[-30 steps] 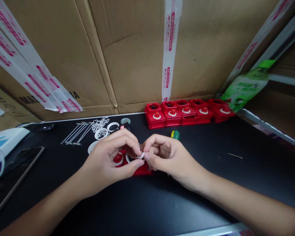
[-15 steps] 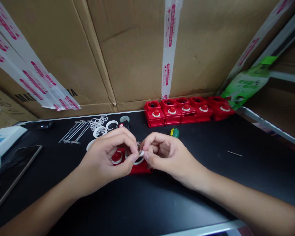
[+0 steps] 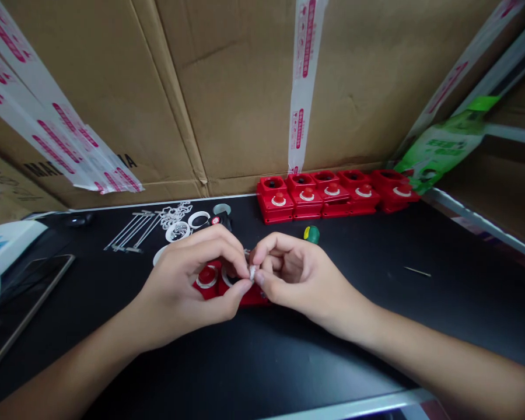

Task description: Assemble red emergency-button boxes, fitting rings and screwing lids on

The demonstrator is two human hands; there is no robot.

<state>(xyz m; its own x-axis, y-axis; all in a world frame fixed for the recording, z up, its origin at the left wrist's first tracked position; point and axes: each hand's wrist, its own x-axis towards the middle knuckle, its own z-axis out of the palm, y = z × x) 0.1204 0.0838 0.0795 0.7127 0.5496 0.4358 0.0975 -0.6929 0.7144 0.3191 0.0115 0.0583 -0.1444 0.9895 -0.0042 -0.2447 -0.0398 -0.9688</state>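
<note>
A small white piece (image 3: 252, 272) is pinched between the fingertips of both hands, too small and covered to name. My left hand (image 3: 201, 274) grips it with thumb and forefinger from the left. From the other side, my right hand (image 3: 295, 271) holds it the same way. Beneath the hands lies a red housing (image 3: 252, 298), partly hidden, with a red round knob (image 3: 207, 276) in a white ring at its left and a larger white-rimmed opening beside that.
Red housings (image 3: 276, 210) stand in a row at the back. A green-yellow screwdriver handle (image 3: 311, 234), a thin metal pin (image 3: 417, 271), metal rods (image 3: 131, 233), a white chain (image 3: 175, 214) and white rings (image 3: 199, 220) lie around. At left is a phone (image 3: 26, 309); a green bottle (image 3: 452, 146) leans right.
The white piece has turned slightly between my fingertips and shows more upright. Both hands stay nearly in place above the red housing.
</note>
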